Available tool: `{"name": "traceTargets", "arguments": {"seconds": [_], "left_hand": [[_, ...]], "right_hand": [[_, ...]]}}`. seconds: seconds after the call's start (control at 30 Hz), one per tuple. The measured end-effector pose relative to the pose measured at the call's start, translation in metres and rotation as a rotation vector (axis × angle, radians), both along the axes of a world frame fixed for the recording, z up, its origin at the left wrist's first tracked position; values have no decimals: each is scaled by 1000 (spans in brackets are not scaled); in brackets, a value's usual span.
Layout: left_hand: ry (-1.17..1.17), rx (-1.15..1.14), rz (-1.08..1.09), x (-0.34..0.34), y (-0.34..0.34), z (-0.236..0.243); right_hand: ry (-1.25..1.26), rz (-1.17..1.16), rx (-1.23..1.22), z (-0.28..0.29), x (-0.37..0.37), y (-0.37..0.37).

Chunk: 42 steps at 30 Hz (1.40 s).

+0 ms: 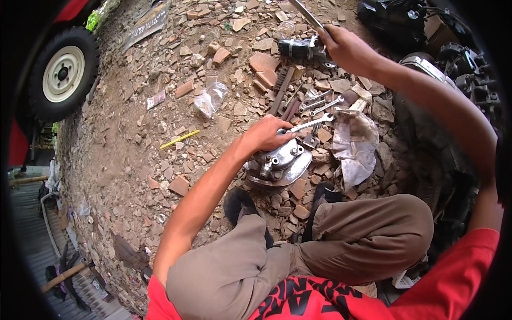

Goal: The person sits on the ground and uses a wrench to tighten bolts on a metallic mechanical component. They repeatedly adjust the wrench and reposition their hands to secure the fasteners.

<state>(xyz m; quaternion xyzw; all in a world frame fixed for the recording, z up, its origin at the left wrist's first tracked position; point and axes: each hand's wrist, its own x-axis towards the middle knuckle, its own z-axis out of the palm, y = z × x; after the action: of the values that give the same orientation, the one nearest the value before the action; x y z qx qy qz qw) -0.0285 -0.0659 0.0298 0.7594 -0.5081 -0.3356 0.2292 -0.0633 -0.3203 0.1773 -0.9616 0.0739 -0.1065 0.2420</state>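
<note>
My left hand [266, 134] is closed round the ring end of a combination wrench [314, 124], whose open jaw points right. Under it, a silver metal housing with bolts [277, 162] sits on the stony ground between my feet. The wrench's ring end is hidden by my fingers, so I cannot tell whether it is on a bolt. Raised at the upper right, my right hand [344, 49] grips a long flat metal bar [308, 15]; its far end runs out of view. Below that hand lies a black-and-silver cylindrical motor part [296, 48].
Loose wrenches [322, 105] and a wire brush [281, 85] lie beyond the housing. A dirty white rag [356, 146] is right of it. Dark engine parts [464, 66] crowd the right side. Leftward are a yellow stick [180, 140], a clear plastic bag [210, 100] and a vehicle wheel [64, 73].
</note>
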Motion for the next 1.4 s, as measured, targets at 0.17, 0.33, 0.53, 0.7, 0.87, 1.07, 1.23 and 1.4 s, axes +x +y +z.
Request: {"name": "traceTargets", "arguments": {"seconds": [0.17,0.33,0.53,0.7,0.87,1.07,1.23,1.4], "left_hand": [[-131,-142,3,0,9,-10],[-18,-70,-51,-6,-10,-1],[-29,-31,-45,-2,-5,-6],[-21,-26,-27,-1,3,0],[35,12,-45,2,-2,-2],[-9,-30,-75,-5,-12,-2],[-25,-66,-65,-10,-9,-1],[-1,-7,-30,4,5,-3]], "right_hand": [[1104,606,-375,-31,-27,-12],[609,10,-134,55,-7,-1],[-251,91,-134,5,29,-43],[1264,460,-312,-15,-62,-3],[824,-113,99,34,-27,-20],[286,-3,-146,5,-36,-33],[1177,296,-140,20,-85,3],[684,-231,339,35,-61,4]]}}
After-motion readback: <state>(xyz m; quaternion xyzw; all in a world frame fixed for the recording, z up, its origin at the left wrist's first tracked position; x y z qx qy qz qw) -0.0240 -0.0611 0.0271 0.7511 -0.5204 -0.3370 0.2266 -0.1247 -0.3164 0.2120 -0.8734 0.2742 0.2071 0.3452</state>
